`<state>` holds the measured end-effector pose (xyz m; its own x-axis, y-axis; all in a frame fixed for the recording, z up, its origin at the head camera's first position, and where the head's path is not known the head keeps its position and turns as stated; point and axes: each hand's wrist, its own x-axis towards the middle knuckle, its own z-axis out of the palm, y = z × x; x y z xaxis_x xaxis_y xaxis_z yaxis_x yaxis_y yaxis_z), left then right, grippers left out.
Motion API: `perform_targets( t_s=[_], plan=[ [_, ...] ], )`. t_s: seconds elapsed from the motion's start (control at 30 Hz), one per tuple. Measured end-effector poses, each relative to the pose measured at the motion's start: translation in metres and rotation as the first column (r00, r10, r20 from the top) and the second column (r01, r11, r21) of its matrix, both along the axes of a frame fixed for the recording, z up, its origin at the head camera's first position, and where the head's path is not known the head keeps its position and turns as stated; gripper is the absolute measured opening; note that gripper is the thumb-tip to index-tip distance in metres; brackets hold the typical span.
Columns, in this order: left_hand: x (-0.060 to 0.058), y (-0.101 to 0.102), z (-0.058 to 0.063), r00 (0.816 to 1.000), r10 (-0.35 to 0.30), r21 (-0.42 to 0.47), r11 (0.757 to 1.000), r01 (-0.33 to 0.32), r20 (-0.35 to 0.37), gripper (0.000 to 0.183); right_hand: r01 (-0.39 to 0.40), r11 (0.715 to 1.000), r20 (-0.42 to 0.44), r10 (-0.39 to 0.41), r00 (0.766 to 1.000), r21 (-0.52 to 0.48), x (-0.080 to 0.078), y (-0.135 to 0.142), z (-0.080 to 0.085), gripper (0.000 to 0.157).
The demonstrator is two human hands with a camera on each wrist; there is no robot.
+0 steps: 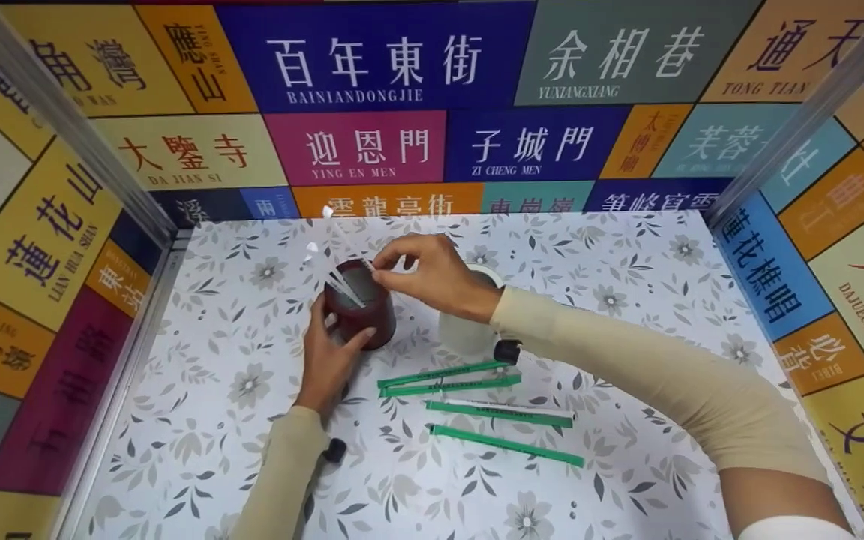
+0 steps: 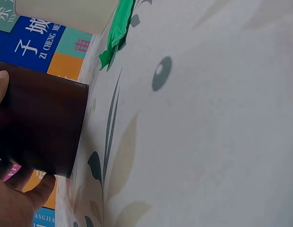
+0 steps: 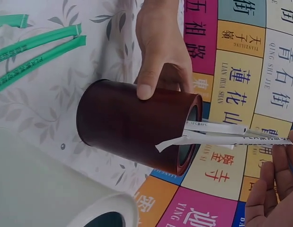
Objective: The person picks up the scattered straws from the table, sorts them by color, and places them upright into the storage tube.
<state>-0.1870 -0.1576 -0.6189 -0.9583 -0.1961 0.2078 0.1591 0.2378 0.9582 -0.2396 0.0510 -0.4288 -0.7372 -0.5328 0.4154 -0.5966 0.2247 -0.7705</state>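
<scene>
My left hand (image 1: pixel 327 352) grips a dark brown-red cylindrical cup (image 1: pixel 368 326) from its left side, thumb across the front. White paper-wrapped straws (image 3: pixel 210 126) stick out of the cup's mouth at a slant. Above the rim, my right hand (image 1: pixel 439 277) pinches another white wrapped straw (image 3: pixel 231 140) with thumb and fingertips. Its lower end, flattened and bent, overlaps the cup's rim in the right wrist view. In the left wrist view the cup (image 2: pixel 42 123) appears sideways, with only a thumb and some fingers of the left hand showing around it.
A pale white cup (image 1: pixel 466 330) stands right of the dark one, partly hidden under my right wrist. Several green-wrapped straws (image 1: pixel 507 445) lie on the flower-patterned table (image 1: pixel 252 386) in front, one with a white strip (image 1: pixel 544 410) along it. Printed panels (image 1: pixel 372 142) wall the table's back and sides.
</scene>
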Motion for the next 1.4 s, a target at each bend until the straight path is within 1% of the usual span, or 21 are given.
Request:
perform_targets(
  t_s=[0.13,0.23,0.33,0.43,0.6,0.73,0.77,0.87,0.97,1.0,1.17,1.3,1.4],
  plan=[
    [-0.001,0.002,0.001,1.000,0.005,0.028,1.000,-0.005,0.007,0.098,0.042,0.999,-0.016,-0.042,0.999,-0.029,0.001,-0.011,0.001,0.007],
    [-0.002,0.002,0.001,1.000,0.007,0.051,0.999,-0.007,0.004,0.098,0.056,0.997,-0.017,-0.057,0.998,-0.044,0.001,-0.020,0.002,0.008],
    [-0.002,0.001,0.001,1.000,0.001,0.058,0.998,-0.001,0.000,0.097,0.053,0.997,-0.020,-0.054,0.998,-0.056,-0.001,-0.026,0.002,0.008],
    [-0.001,0.000,0.000,1.000,-0.007,0.048,0.999,0.007,0.001,0.097,0.042,0.996,-0.022,-0.044,0.999,-0.081,-0.006,-0.029,0.001,0.008],
    [-0.002,-0.001,0.000,1.000,-0.012,0.033,0.999,0.013,-0.010,0.096,0.031,0.992,-0.017,-0.034,0.999,-0.119,-0.016,-0.034,-0.008,0.009],
    [-0.002,-0.001,-0.001,0.999,-0.015,0.038,0.999,0.016,-0.033,0.095,0.042,0.993,-0.004,-0.042,0.999,-0.111,-0.017,-0.037,-0.024,0.010],
    [-0.002,-0.001,-0.001,0.999,-0.015,0.042,0.999,0.016,-0.039,0.095,0.045,0.993,-0.002,-0.046,0.999,-0.108,-0.014,-0.038,-0.025,0.010],
    [-0.002,0.000,-0.003,0.998,-0.012,0.044,0.999,0.015,-0.065,0.095,0.042,0.995,0.008,-0.042,0.999,-0.090,-0.015,-0.035,-0.038,0.011],
    [-0.002,-0.001,-0.004,0.997,-0.015,0.035,0.999,0.018,-0.078,0.095,0.039,0.998,0.025,-0.038,0.999,-0.049,-0.016,-0.031,-0.048,0.013],
    [-0.001,-0.001,-0.003,0.997,-0.016,0.028,0.999,0.019,-0.078,0.095,0.037,0.999,0.032,-0.036,0.999,-0.034,-0.019,-0.029,-0.053,0.014],
    [0.000,-0.001,-0.002,0.999,-0.018,0.007,1.000,0.018,-0.045,0.096,0.043,0.999,0.052,-0.045,0.998,0.032,-0.016,-0.022,-0.060,0.014],
    [0.000,-0.001,-0.002,1.000,-0.027,-0.002,1.000,0.027,-0.015,0.096,0.039,0.998,0.064,-0.042,0.997,0.049,-0.011,-0.014,-0.062,0.017],
    [0.001,-0.002,-0.001,1.000,-0.025,-0.001,1.000,0.025,0.000,0.098,0.029,0.998,0.068,-0.032,0.997,0.049,-0.003,-0.006,-0.063,0.018]
  ],
)
